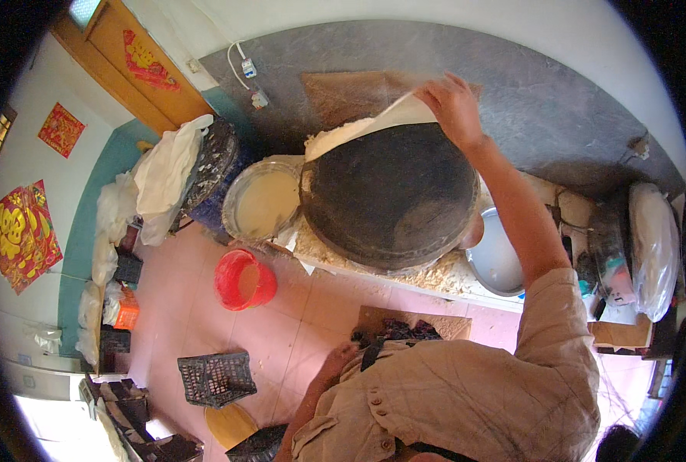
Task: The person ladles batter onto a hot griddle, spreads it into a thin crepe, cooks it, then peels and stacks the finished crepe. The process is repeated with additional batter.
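Note:
My right hand [450, 107] pinches the edge of a thin, pale sheet of dough [389, 118] and holds it up at the far side of a large round black griddle [392, 190]. The sheet's left end still lies along the griddle's rim. My left hand [343, 353] hangs low by my waist; whether it holds anything is not plain. A bowl of pale batter [265, 199] stands left of the griddle. To the right, partly behind my forearm, is a metal basin of whitish liquid [496, 257].
On the tiled floor stand a red bucket [245, 280] and a black plastic crate [217, 378]. Crumbs litter the counter's front edge [343, 254]. A cloth-covered round thing [172, 167] stands at the left, and a bagged pale bundle [653, 251] at the far right. A grey wall rises behind the griddle.

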`<move>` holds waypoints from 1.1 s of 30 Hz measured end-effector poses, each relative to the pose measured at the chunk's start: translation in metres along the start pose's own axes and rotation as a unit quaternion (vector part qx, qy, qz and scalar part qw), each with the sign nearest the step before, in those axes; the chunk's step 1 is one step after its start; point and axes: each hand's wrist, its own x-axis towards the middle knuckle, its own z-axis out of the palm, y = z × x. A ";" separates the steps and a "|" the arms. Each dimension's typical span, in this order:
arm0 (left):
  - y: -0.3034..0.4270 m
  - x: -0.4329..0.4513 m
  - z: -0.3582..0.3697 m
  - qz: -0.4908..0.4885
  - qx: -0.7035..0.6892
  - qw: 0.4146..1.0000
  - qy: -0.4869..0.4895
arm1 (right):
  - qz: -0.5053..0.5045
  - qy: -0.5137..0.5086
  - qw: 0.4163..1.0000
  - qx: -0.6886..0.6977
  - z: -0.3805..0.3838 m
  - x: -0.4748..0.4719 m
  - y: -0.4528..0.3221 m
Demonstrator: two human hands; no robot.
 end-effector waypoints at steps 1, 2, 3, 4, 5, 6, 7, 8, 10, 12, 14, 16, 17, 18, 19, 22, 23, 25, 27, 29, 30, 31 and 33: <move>0.013 0.013 -0.010 0.025 0.016 0.999 0.036 | -0.013 0.008 1.000 -0.008 -0.008 0.013 -0.005; 0.030 0.026 -0.023 0.053 0.031 0.995 0.072 | -0.022 0.012 1.000 -0.013 -0.017 0.026 -0.009; 0.050 0.041 -0.038 0.084 0.046 0.989 0.110 | -0.033 0.004 0.999 -0.016 -0.029 0.041 -0.013; 0.074 0.054 -0.053 0.115 0.056 0.981 0.149 | -0.041 -0.007 0.999 -0.015 -0.043 0.056 -0.016; 0.100 0.067 -0.071 0.148 0.060 0.970 0.185 | -0.037 -0.027 0.999 -0.020 -0.057 0.071 -0.020; 0.130 0.080 -0.087 0.182 0.060 0.956 0.220 | 0.030 -0.088 0.993 0.072 -0.071 0.081 -0.025; 0.161 0.094 -0.103 0.214 0.052 0.943 0.249 | 0.026 -0.098 0.990 0.099 -0.085 0.091 -0.029; 0.192 0.103 -0.115 0.241 0.042 0.931 0.271 | 0.021 -0.109 0.986 0.127 -0.098 0.100 -0.031; 0.249 0.116 -0.131 0.307 0.008 0.906 0.290 | 0.023 -0.147 0.978 0.147 -0.119 0.113 -0.032; 0.293 0.124 -0.136 0.384 -0.062 0.883 0.261 | 0.034 -0.165 0.972 0.165 -0.131 0.113 -0.030; 0.320 0.125 -0.135 0.433 -0.118 0.872 0.197 | 0.037 -0.182 0.968 0.169 -0.137 0.109 -0.023; 0.331 0.119 -0.130 0.435 -0.163 0.880 0.101 | 0.030 -0.199 0.965 0.165 -0.138 0.099 -0.013; 0.329 0.113 -0.122 0.401 -0.199 0.889 0.096 | 0.054 -0.214 0.957 0.189 -0.137 0.094 -0.008; 0.324 0.104 -0.111 0.366 -0.235 0.896 0.094 | 0.075 -0.229 0.947 0.214 -0.135 0.087 -0.004; 0.318 0.095 -0.100 0.329 -0.273 0.899 0.096 | 0.096 -0.249 0.933 0.241 -0.130 0.080 0.000; 0.302 0.069 -0.079 0.258 -0.261 0.923 0.116 | 0.083 -0.267 0.910 0.307 -0.111 0.065 0.005; 0.295 0.058 -0.069 0.248 -0.287 0.912 0.155 | 0.073 -0.278 0.890 0.354 -0.103 0.061 0.003; 0.284 0.034 -0.053 0.240 -0.304 0.896 0.216 | 0.077 -0.314 0.867 0.379 -0.090 0.056 -0.001; 0.275 0.010 -0.046 0.254 -0.284 0.888 0.259 | 0.053 -0.316 0.864 0.388 -0.081 0.049 -0.013; 0.262 -0.019 -0.040 0.219 -0.286 0.882 0.303 | 0.003 -0.291 0.876 0.385 -0.076 0.041 -0.031; 0.256 -0.034 -0.038 0.213 -0.293 0.876 0.320 | 0.013 -0.306 0.861 0.406 -0.077 0.037 -0.040; 0.251 -0.049 -0.037 0.188 -0.298 0.872 0.340 | 0.025 -0.321 0.847 0.423 -0.079 0.034 -0.049; 0.245 -0.078 -0.027 0.216 -0.306 0.849 0.373 | 0.008 -0.330 0.842 0.427 -0.083 0.030 -0.068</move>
